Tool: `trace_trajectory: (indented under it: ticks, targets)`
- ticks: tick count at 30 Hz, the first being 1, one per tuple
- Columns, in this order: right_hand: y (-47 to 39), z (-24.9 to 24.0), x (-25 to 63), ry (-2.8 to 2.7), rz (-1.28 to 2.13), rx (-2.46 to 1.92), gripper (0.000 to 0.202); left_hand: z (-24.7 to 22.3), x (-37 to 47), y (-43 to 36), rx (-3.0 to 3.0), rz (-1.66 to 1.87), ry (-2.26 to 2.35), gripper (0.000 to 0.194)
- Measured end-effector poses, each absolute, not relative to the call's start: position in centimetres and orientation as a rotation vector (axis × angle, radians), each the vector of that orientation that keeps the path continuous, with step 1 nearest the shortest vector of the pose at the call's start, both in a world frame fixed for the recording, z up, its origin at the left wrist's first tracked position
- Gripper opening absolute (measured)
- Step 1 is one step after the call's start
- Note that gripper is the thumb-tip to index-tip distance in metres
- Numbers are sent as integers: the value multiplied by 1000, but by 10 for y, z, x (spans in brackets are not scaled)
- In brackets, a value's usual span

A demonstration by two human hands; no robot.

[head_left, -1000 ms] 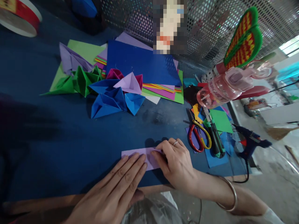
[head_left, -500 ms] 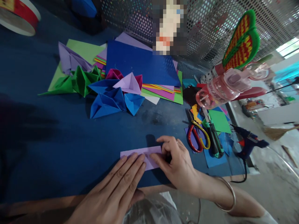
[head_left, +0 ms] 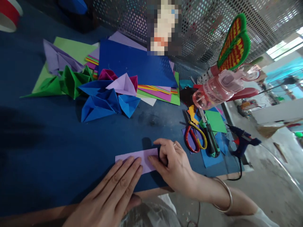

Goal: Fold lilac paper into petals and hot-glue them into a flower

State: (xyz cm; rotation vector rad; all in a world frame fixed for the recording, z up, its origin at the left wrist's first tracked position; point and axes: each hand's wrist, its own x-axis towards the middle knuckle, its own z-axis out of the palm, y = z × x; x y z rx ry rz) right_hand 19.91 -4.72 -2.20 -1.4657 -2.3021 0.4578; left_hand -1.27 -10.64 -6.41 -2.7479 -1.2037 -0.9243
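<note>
A folded strip of light purple paper lies flat near the front edge of the blue tabletop. My left hand rests on its left part, fingers straight, side by side and pressed down. At the strip's right end is my right hand, its thumb on the paper and its other fingers curled around the end. The index finger of that hand points out above the strip. Beyond the hands stand folded paper pieces: blue ones, green ones and a pale purple one.
Coloured sheets are stacked against a perforated metal panel. To the right lie scissors, a utility knife, paper scraps and a glue gun with its cord. A pink bottle stands behind them.
The whole view has shifted slightly, so the scene sits further left. Both hands stay on the purple strip with almost no movement against it.
</note>
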Motion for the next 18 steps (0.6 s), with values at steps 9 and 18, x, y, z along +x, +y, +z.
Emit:
trace_trajectory:
  ticks: [9, 18]
  targets:
    - [-49, -23, 203, -2400, 264, -1234, 15, -60, -5, -106, -2701, -941, -1199, 42]
    - [-51, -23, 211, -2598, 121, -588, 26, -61, -8, -108, -2726, -867, -1149, 47]
